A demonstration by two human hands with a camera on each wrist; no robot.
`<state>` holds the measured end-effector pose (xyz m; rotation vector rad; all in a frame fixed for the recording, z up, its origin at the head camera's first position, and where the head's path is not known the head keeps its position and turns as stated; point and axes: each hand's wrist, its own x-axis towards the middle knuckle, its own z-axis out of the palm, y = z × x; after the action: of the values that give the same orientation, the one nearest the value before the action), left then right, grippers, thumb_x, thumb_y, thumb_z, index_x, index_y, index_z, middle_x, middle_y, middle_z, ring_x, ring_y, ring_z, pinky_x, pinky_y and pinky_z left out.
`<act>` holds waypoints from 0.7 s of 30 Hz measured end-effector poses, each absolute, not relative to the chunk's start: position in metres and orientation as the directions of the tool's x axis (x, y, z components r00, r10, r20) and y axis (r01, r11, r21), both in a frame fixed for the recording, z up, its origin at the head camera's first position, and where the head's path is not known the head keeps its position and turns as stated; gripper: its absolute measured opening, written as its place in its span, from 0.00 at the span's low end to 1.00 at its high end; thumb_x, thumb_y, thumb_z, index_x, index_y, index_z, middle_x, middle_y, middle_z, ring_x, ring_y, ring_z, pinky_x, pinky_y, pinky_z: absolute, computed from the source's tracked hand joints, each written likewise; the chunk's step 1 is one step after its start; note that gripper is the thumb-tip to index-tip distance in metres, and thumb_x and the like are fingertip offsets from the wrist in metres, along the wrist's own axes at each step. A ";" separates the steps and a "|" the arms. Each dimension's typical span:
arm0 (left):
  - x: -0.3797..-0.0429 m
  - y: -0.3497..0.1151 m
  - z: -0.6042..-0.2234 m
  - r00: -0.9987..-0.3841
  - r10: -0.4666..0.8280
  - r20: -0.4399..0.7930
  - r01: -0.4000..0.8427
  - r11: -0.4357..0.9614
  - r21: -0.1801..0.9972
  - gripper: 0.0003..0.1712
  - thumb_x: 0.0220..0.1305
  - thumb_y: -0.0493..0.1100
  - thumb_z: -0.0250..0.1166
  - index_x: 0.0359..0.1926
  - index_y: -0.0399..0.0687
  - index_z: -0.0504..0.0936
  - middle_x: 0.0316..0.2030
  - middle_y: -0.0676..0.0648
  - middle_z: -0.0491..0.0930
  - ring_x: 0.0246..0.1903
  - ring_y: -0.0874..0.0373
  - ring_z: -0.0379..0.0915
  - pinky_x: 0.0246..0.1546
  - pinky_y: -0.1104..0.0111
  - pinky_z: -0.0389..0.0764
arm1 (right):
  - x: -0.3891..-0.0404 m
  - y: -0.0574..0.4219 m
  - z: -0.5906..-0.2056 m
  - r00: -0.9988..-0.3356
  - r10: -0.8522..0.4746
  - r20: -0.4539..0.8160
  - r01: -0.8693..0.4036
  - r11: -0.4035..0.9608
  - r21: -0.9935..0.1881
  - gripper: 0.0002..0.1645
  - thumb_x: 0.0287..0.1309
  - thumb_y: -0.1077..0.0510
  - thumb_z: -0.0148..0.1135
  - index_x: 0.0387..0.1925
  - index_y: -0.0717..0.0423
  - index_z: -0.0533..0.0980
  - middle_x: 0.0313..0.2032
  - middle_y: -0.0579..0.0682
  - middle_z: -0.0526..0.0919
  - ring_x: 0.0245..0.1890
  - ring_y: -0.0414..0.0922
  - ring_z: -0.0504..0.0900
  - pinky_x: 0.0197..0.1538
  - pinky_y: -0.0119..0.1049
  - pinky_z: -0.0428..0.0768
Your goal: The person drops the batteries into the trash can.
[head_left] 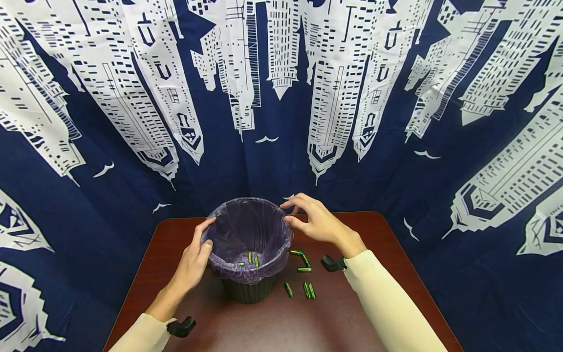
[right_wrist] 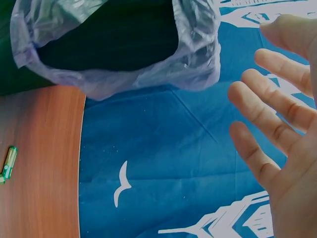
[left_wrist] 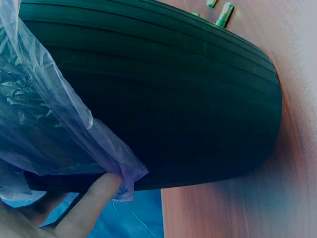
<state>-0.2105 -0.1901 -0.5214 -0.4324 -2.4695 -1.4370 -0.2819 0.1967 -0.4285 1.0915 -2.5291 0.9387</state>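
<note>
A dark ribbed trash bin [head_left: 248, 292] stands on the table, lined with a thin purple trash bag [head_left: 250, 276] folded over its rim. My left hand [head_left: 192, 261] grips the bag's edge at the bin's left side; in the left wrist view the thumb [left_wrist: 101, 196] lies on the bag's folded edge. On the opposite side my right hand [head_left: 321, 222] is close to the rim. Its fingers [right_wrist: 262, 116] are spread and slightly bent, apart from the bag in the right wrist view. A few green batteries [head_left: 250, 257] lie inside, at the bottom of the bag.
Several green batteries [head_left: 288, 289] lie scattered on the brown table [head_left: 343, 318], right of the bin. Behind the table hangs a dark blue curtain [head_left: 281, 161] with white buildings. Black bands [head_left: 333, 264] sit at both wrists.
</note>
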 end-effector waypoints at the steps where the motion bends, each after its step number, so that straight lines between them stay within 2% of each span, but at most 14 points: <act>1: -0.211 -0.190 -0.522 -0.924 0.128 0.360 0.377 0.469 0.799 0.35 0.91 0.43 0.52 0.92 0.58 0.62 0.87 0.33 0.70 0.81 0.25 0.74 0.79 0.22 0.72 | -0.281 0.199 -0.430 -0.701 -0.563 0.437 -0.712 0.521 -0.471 0.20 0.79 0.56 0.76 0.67 0.55 0.87 0.62 0.52 0.90 0.50 0.46 0.93 0.58 0.52 0.90; 7: -0.211 -0.191 -0.522 -0.926 0.121 0.358 0.371 0.476 0.798 0.35 0.91 0.44 0.52 0.92 0.59 0.62 0.87 0.34 0.71 0.81 0.26 0.75 0.79 0.23 0.73 | -0.278 0.212 -0.439 -0.737 -0.533 0.416 -0.675 0.549 -0.493 0.20 0.80 0.56 0.75 0.67 0.53 0.87 0.62 0.52 0.91 0.49 0.43 0.92 0.59 0.48 0.89; 15: -0.211 -0.190 -0.523 -0.926 0.120 0.357 0.370 0.471 0.801 0.35 0.91 0.44 0.52 0.92 0.59 0.61 0.88 0.33 0.69 0.83 0.25 0.72 0.79 0.20 0.70 | -0.274 0.228 -0.461 -0.776 -0.509 0.372 -0.628 0.570 -0.530 0.20 0.79 0.57 0.75 0.67 0.52 0.87 0.61 0.52 0.91 0.49 0.43 0.90 0.61 0.51 0.89; 21: -0.210 -0.190 -0.521 -0.930 0.118 0.349 0.361 0.475 0.803 0.35 0.91 0.44 0.51 0.92 0.59 0.61 0.88 0.33 0.68 0.83 0.24 0.71 0.80 0.20 0.69 | -0.266 0.240 -0.486 -0.803 -0.495 0.333 -0.592 0.591 -0.548 0.21 0.80 0.55 0.75 0.68 0.49 0.86 0.62 0.48 0.91 0.49 0.42 0.91 0.61 0.46 0.89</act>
<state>-0.2104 -0.1895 -0.5213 -0.4106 -2.4785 -1.4366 -0.2657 0.2400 -0.4856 0.9179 -2.6701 1.0008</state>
